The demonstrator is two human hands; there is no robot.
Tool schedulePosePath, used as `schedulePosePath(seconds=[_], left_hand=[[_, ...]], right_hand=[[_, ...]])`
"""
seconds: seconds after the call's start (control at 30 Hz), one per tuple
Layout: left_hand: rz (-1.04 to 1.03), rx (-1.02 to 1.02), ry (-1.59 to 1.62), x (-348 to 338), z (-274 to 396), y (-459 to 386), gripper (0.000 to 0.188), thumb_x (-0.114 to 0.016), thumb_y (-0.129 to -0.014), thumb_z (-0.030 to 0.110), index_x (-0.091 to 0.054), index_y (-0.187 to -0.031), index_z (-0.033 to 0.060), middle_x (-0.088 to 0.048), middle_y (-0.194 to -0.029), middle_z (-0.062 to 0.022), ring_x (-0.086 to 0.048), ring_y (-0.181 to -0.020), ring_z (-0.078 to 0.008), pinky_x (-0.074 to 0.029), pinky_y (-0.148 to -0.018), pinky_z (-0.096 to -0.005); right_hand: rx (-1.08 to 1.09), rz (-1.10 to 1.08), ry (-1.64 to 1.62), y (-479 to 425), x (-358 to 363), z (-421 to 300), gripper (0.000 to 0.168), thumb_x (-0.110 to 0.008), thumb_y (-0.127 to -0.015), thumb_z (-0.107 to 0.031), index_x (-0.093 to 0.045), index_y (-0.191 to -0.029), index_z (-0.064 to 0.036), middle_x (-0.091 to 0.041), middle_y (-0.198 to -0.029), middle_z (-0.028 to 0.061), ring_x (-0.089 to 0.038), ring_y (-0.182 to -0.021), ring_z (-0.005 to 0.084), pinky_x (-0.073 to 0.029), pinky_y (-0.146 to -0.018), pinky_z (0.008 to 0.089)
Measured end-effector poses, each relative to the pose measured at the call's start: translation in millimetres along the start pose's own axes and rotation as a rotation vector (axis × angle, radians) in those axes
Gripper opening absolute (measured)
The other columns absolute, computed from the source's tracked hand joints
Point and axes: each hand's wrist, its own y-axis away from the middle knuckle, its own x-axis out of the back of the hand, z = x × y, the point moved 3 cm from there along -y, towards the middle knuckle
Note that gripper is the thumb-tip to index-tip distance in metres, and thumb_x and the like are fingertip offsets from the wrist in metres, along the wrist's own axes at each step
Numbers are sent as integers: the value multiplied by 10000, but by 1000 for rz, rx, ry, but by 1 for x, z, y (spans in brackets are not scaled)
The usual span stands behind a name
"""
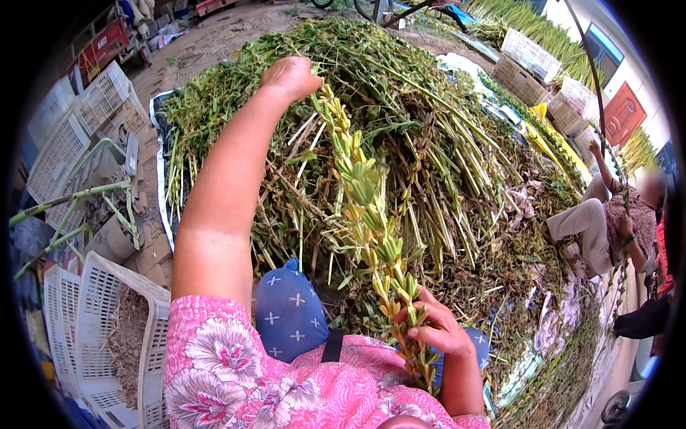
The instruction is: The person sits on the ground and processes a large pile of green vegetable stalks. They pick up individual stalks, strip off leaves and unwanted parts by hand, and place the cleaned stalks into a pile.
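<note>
A long sesame stalk [364, 190], thick with green and yellowing seed pods, slants across the view from top centre to lower right. My left hand [291, 80] is closed around its upper end, the arm stretched far out over the heap. Lower down, my right hand [440, 328] curls its thumb and fingers around the pods near the other end. Beyond and below the stalk rises a big heap of cut sesame plants [343, 59], leafy green on top, with bare pale stems and brown dried leaves on the near side. My blue-clad knee [289, 311] touches its near edge.
White plastic crates [115, 332] stand at left, one with dry chaff inside. Above them is a green metal frame [115, 187]. At right a seated person [624, 225] holds another stalk. More crates [530, 56] line the far right, near a yellow sheet [557, 142].
</note>
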Motion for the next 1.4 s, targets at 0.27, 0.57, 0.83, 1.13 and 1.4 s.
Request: schedulePosePath(seconds=[0.27,0.57,0.83,1.13,1.4], left_hand=[[108,-8,147,-7,-11,-6,501,-546,-788,323,-558,-1226,80,-613,-1175,-159,-603,-1046,-284,-457,-896,-384],[209,-37,654,-40,-38,-30,541,-588,-842,366,-526,-1276,49,-578,-1230,-181,-576,-1106,-296,-435,-947,-356],[309,-30,1175,-47,-21,-6,266,-555,-928,294,-562,-1045,56,-551,-731,-1,-514,-585,-92,-410,-508,-244],[464,198,1302,-44,-46,-22,201,-486,-957,206,-519,-1007,14,-548,-782,-59,-500,-573,-105,-405,-456,-255],[-71,176,1524,-56,-13,61,138,-523,-940,170,-567,-959,41,-533,-784,-18,-458,-520,-37,-312,-359,-132]], right_hand=[[-7,18,-32,1,1,2,350,-621,-647,-164,-667,-956,-6,-460,-1291,198,-413,-1232,314,-290,-1046,376],[-24,15,-39,3,3,5,327,-629,-672,-155,-666,-966,-16,-447,-1305,194,-392,-1248,316,-294,-1047,388],[15,-1,-6,6,10,9,308,-632,-711,-107,-656,-1009,-33,-403,-1379,223,-313,-1340,343,-287,-1068,411],[52,12,5,8,10,10,310,-635,-716,-96,-648,-1018,-28,-437,-1354,227,-331,-1332,347,-296,-1064,415],[37,54,-1,8,14,12,290,-641,-713,-78,-655,-1000,-36,-439,-1354,216,-318,-1342,338,-302,-1062,425]])
